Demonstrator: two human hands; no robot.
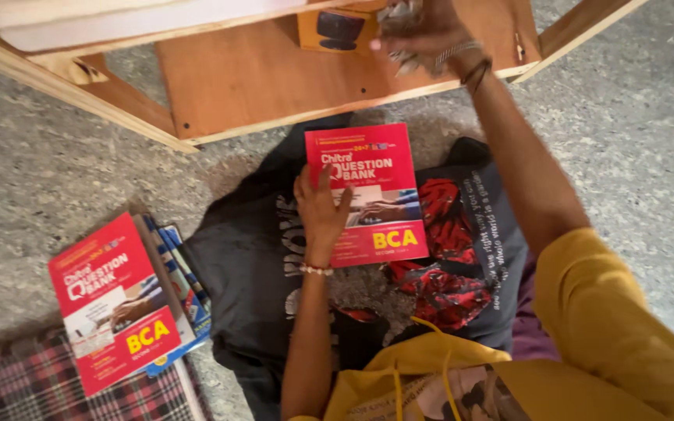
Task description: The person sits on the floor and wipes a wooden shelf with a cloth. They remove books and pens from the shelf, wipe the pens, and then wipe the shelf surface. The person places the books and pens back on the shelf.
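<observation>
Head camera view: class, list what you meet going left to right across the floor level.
Plaid cloth → red book on the stack of books → left hand → red book it holds → red print on the dark garment → yellow sleeve.

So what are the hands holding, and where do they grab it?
The left hand holds the red book by its left edge. The right hand is up on the wooden shelf with something blurry; what it is cannot be told.
</observation>
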